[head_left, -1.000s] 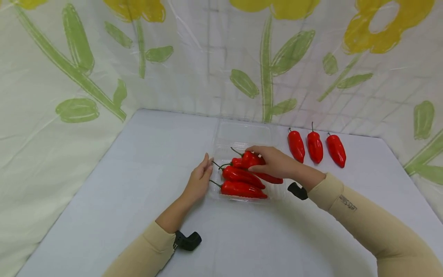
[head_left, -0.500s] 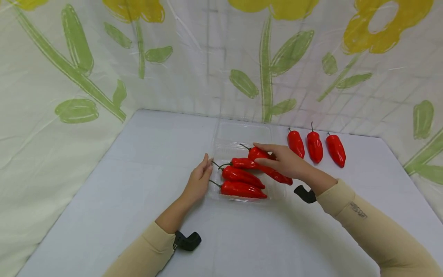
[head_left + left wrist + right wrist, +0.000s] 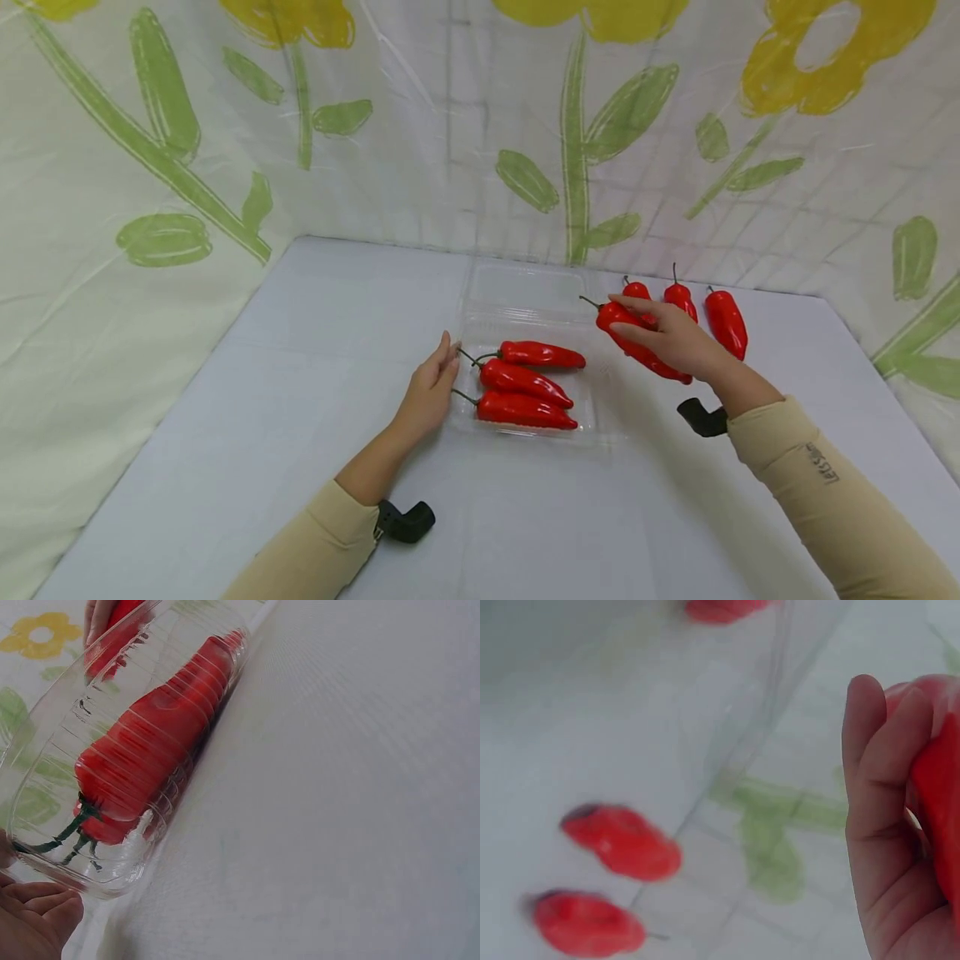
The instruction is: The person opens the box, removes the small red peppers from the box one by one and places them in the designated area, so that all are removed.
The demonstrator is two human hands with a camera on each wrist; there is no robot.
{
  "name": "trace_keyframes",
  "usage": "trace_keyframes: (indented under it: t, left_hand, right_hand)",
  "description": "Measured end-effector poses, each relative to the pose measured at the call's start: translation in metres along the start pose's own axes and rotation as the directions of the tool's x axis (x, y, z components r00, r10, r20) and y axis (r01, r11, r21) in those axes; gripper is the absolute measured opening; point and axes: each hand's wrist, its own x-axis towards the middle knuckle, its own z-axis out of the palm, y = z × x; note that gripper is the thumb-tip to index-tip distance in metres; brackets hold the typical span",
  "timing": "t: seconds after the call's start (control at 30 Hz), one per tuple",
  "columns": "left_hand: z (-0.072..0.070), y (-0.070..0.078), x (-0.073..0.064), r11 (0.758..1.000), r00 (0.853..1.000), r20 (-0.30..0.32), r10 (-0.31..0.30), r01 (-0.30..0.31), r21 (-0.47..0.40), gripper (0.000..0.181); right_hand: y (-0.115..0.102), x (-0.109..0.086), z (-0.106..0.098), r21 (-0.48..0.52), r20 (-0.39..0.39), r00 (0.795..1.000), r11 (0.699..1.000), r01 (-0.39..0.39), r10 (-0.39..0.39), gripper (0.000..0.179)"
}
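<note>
red peppers in the tray: three lie side by side in the clear plastic tray (image 3: 600, 417), stems pointing left
peppers on the table: three more (image 3: 726, 321) in a row near the back wall
progress: judged about midway, with peppers split between tray and table
right hand (image 3: 675, 342): fingers curled round a fourth red pepper (image 3: 637, 348) — lifted between tray and row
left hand (image 3: 431, 390): relaxed, fingertips touching the tray's left rim

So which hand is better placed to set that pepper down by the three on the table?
Probably the right hand: it grips the pepper beside the row. The left hand rests at the tray.
</note>
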Motion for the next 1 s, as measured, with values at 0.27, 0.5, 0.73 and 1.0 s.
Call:
trace_keyframes:
  t: [0.27,0.5,0.73,1.0]
  left_hand:
    - [-0.001,0.001,-0.001,1.000,1.000,-0.010,-0.003,0.004,0.013,0.053]
    - [-0.002,0.001,0.000,1.000,1.000,-0.011,-0.013,0.013,0.010,0.052]
    - [-0.003,0.003,-0.001,1.000,1.000,-0.008,-0.013,0.013,0.011,0.053]
    - [-0.001,0.001,-0.001,1.000,1.000,-0.011,-0.012,0.012,0.019,0.053]
  right_hand:
    - [0.038,0.005,-0.016,-0.003,-0.035,0.991,0.991,-0.133,0.133,0.073]
    - [0.055,0.008,-0.025,0.062,-0.014,0.977,0.975,-0.212,0.213,0.070]
    - [0.074,0.007,-0.036,0.143,-0.050,0.964,0.957,-0.253,0.262,0.075]
    - [0.105,0.005,-0.044,0.195,-0.186,0.915,0.926,-0.324,0.359,0.083]
